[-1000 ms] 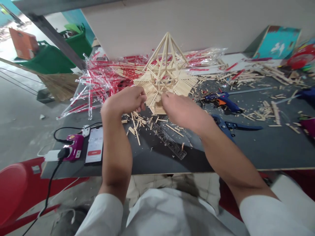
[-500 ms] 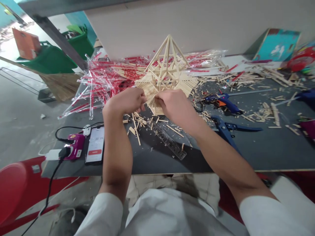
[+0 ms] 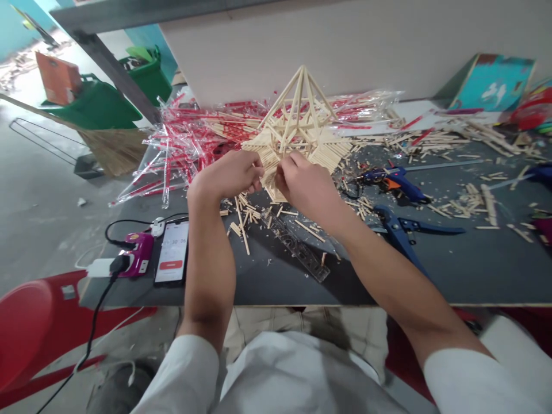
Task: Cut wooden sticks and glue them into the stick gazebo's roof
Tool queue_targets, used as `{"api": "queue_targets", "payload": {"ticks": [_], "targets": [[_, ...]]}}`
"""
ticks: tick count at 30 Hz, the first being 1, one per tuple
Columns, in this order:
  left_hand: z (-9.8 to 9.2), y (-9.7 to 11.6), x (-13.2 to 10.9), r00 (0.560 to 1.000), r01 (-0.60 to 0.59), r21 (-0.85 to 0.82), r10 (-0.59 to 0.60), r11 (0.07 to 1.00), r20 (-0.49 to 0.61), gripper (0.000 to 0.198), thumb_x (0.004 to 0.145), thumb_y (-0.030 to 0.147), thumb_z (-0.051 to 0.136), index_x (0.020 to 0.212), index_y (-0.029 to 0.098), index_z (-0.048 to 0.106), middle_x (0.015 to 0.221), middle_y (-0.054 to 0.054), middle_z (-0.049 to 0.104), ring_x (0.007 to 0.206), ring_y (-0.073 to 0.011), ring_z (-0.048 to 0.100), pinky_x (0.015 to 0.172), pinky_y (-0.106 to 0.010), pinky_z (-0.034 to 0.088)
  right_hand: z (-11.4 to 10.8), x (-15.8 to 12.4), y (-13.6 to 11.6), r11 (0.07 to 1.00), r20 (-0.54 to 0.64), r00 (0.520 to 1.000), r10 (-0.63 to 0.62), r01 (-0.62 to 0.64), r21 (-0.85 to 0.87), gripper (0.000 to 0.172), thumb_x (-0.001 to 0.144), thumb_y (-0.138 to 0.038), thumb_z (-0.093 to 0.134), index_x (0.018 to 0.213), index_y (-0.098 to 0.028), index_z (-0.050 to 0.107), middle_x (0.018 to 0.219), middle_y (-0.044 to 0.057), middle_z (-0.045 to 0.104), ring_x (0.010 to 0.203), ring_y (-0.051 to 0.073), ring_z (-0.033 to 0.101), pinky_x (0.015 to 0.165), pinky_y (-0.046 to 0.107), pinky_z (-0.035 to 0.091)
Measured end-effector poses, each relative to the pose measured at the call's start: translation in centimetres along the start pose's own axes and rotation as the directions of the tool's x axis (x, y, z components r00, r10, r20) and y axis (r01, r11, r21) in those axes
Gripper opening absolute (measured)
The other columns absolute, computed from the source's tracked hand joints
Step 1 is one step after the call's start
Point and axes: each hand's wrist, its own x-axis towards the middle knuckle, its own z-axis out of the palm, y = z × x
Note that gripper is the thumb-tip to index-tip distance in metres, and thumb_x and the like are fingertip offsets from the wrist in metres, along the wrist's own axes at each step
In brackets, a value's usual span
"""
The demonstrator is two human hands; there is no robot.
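A star-shaped model of thin wooden sticks (image 3: 302, 129), with a pyramid frame rising from its middle, stands on the dark table (image 3: 474, 259). My left hand (image 3: 228, 175) is closed in a pinch at the model's near-left point. My right hand (image 3: 304, 187) is closed too, its fingers pressed on the same near edge, right beside the left. Whether a loose stick sits between the fingertips is hidden. Cut stick pieces (image 3: 241, 221) lie just below both hands.
Red-and-clear chopstick wrappers (image 3: 181, 146) pile up at the left. A blue glue gun (image 3: 394, 178), blue cutters (image 3: 401, 233) and a clear ruler (image 3: 299, 247) lie near the right arm. A phone (image 3: 172, 260) and a purple power strip (image 3: 138, 261) sit at the table's left edge.
My right hand has slid left along the model's near edge until it meets the left hand. The left hand has stayed pinched in place.
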Motion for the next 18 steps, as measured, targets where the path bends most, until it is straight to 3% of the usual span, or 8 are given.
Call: {"api": "queue_targets", "payload": {"ticks": [6, 12, 15, 18], "targets": [[-0.3, -0.4, -0.2, 0.998, 0.031, -0.036, -0.033, 0.999, -0.055, 0.011, 0.095, 0.022, 0.051, 0.087, 0.020, 0.059, 0.088, -0.006, 0.079, 0.071, -0.0150, 0.072, 0.063, -0.026, 0.051, 0.1, 0.4, -0.1, 0.992, 0.040, 0.996, 0.077, -0.080, 0.100, 0.036, 0.101, -0.018, 0.037, 0.127, -0.006, 0.058, 0.129, 0.024, 0.061, 0.088, 0.026, 0.065, 0.073, 0.037, 0.044], [-0.5, -1.6, -0.3, 0.995, 0.041, -0.100, -0.050, 0.994, -0.081, 0.010, 0.098, 0.025, 0.050, 0.090, 0.021, 0.056, 0.092, -0.007, 0.079, 0.074, -0.0152, 0.073, 0.065, -0.026, 0.053, -0.5, 0.6, 0.6, 0.962, 0.054, 0.989, 0.138, -0.146, 0.229, 0.030, 0.101, -0.017, 0.040, 0.121, -0.006, 0.059, 0.126, 0.025, 0.062, 0.101, 0.028, 0.064, 0.087, 0.039, 0.047], [-0.4, -1.4, -0.4, 0.990, 0.015, -0.138, -0.034, 0.990, -0.140, 0.009, 0.100, 0.027, 0.046, 0.104, 0.021, 0.052, 0.094, -0.006, 0.078, 0.074, -0.0151, 0.073, 0.066, -0.026, 0.054, -0.6, 0.7, 0.9, 0.963, 0.057, 0.989, 0.140, -0.149, 0.222, 0.027, 0.099, -0.015, 0.043, 0.119, -0.006, 0.059, 0.122, 0.023, 0.063, 0.100, 0.028, 0.064, 0.087, 0.039, 0.046], [-0.2, -1.1, -0.3, 0.971, 0.004, -0.159, -0.042, 0.987, -0.234, 0.023, 0.100, 0.022, 0.042, 0.123, 0.020, 0.044, 0.094, -0.006, 0.075, 0.075, -0.0150, 0.072, 0.067, -0.026, 0.054, -1.0, 0.5, 1.1, 0.966, 0.077, 0.992, 0.105, -0.120, 0.227, 0.024, 0.098, -0.015, 0.044, 0.114, -0.008, 0.060, 0.113, 0.021, 0.065, 0.092, 0.026, 0.062, 0.081, 0.037, 0.045]]}}
